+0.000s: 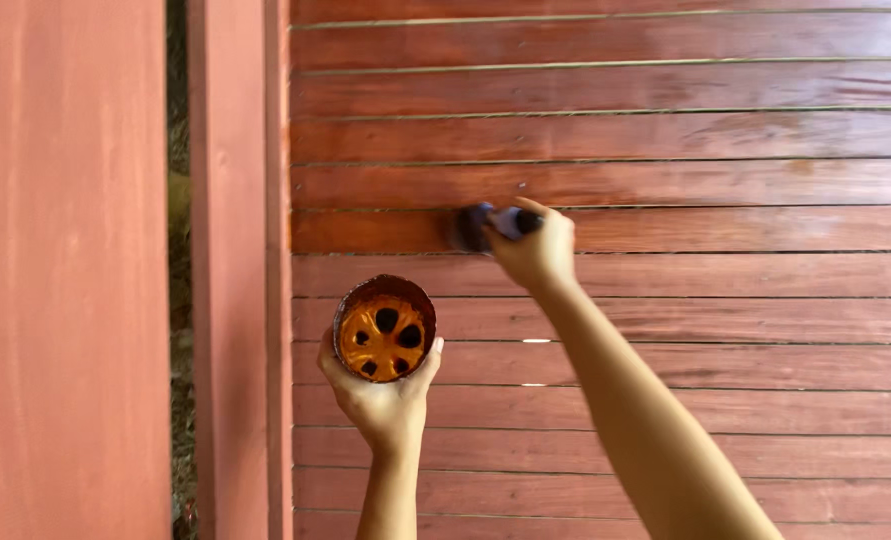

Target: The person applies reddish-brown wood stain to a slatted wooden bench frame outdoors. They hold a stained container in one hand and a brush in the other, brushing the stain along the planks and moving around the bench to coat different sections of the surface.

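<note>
A wall of horizontal wooden slats [665, 140] fills most of the view, stained a deep reddish brown, with thin gaps between the boards. The upper boards shine as if wet, while those lower down look flatter and duller. To the left stands an upright post [230, 270] in the same red, and beyond a narrow gap showing ground and greenery, another broad red panel [65, 270].

The right hand [535, 250] reaches up with its forearm running in from the lower right. Its fingers are curled tight around the dark handle of a paintbrush [485, 226], and the brush head lies against a slat about midway up the wall, pointing left. The left hand [385, 395] is raised below and to the left of it, its fingers cupped from beneath around a small round container [385, 328] whose inside is coated in orange-brown stain with a few dark patches at the bottom.

By the look of it, the step in hand is brushing stain along that one board, near its left end by the post. A further stroke would call for keeping the bristles on the board's face and clear of the gaps, with the container held level and close for reloading.
</note>
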